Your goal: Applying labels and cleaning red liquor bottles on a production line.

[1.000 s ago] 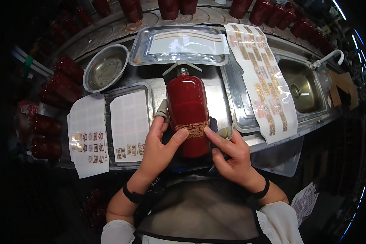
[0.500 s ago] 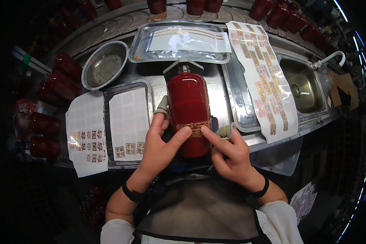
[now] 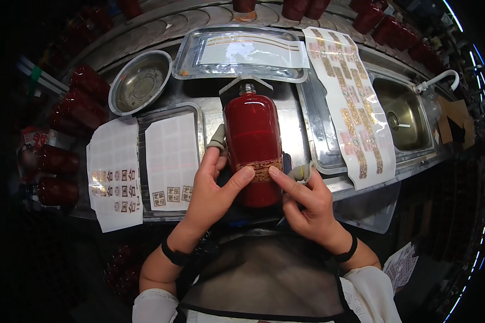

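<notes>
A glossy red bottle (image 3: 252, 124) lies in front of me, its clear threaded neck pointing away. Around its lower part runs a gold patterned decal band (image 3: 261, 169). My left hand (image 3: 213, 185) grips the bottle's left side, thumb pressed on the band. On the other side my right hand (image 3: 310, 199) holds on too, one fingertip pressing the band close to the left thumb. Each hand wears a grey cloth finger cover; the fingers beneath the bottle are hidden. Behind the neck shows an angular metal support (image 3: 229, 89).
Decal sheets lie left (image 3: 113, 161), centre left (image 3: 171, 145) and right (image 3: 355, 118). A tray (image 3: 186, 67) with a wet sheet stands at the back beside a metal bowl (image 3: 140, 83). A sink (image 3: 401, 116) with a white faucet (image 3: 439, 81) is right. Red bottles (image 3: 81, 110) crowd the left.
The red bottles on the belt at the back have moved to the right. Both hands stay on the bottle, with the fingertips shifted only slightly.
</notes>
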A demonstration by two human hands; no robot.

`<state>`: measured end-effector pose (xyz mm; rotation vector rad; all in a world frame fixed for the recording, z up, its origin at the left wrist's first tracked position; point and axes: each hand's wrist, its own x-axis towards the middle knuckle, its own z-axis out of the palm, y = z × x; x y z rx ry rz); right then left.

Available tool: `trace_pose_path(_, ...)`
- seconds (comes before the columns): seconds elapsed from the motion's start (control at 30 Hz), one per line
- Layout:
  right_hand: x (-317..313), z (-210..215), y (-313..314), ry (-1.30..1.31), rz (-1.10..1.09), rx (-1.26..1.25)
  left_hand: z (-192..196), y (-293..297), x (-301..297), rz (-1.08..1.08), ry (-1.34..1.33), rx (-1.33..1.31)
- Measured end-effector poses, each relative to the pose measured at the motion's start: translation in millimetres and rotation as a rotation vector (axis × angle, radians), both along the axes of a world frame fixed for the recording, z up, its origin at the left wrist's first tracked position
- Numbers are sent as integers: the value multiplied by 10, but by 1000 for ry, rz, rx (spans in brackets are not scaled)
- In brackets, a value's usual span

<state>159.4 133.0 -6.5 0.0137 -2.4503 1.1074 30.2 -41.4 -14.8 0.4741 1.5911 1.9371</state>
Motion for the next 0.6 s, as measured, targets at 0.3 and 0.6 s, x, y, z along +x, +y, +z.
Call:
trace_pose_path(0.3, 30, 31, -14, -55, -6, 8, -19, -24, -13, -8, -17, 28)
trace_pose_path(0.6, -100, -35, 319, -239, -354, -907, -72, -31, -12, 0, 72, 16)
